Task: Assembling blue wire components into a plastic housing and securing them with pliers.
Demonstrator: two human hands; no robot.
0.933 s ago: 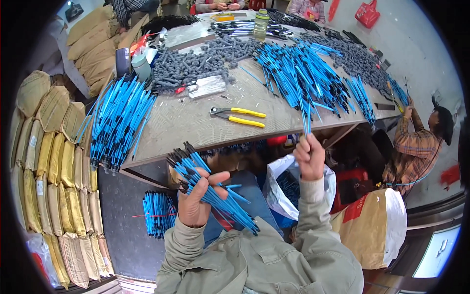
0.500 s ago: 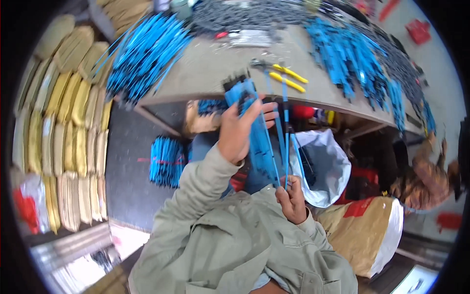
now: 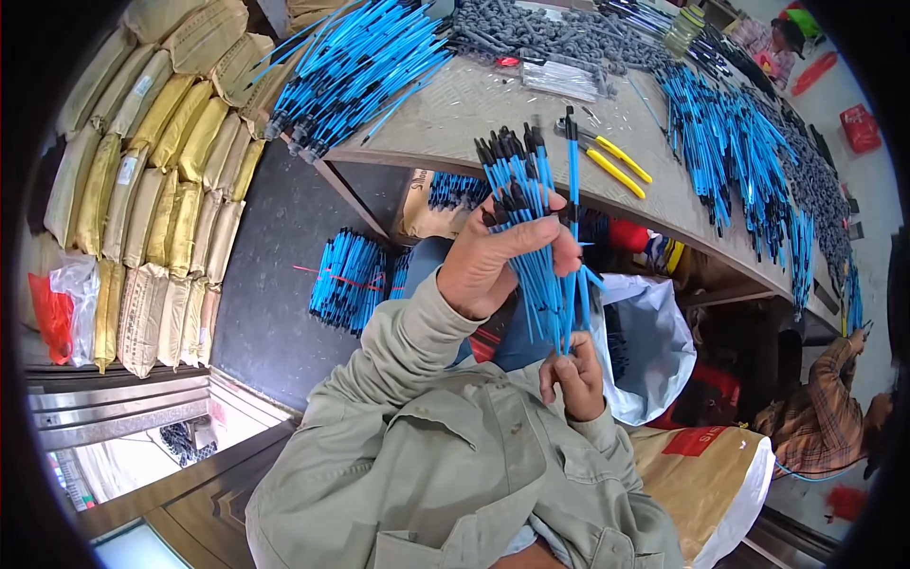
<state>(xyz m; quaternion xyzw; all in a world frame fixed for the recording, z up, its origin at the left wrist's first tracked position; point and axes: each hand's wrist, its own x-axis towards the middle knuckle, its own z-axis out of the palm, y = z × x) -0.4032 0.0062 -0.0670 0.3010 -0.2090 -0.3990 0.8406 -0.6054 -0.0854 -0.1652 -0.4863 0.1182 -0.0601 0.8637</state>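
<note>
The left hand (image 3: 507, 251) grips a bundle of black-tipped blue rods (image 3: 538, 305) in front of the worktop (image 3: 464, 109); the right hand (image 3: 576, 381) pinches lower rod ends. Yellow-handled pliers (image 3: 614, 174) lie on the worktop.

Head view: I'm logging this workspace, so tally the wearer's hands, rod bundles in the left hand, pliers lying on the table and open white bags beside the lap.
Hands: 2
Blue rod bundle: 1
Pliers: 1
White bag: 1
Total: 5

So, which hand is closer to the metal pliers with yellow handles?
Left. In the picture, the left hand is below-left of the pliers; the right hand is lower down, farther away.
</note>
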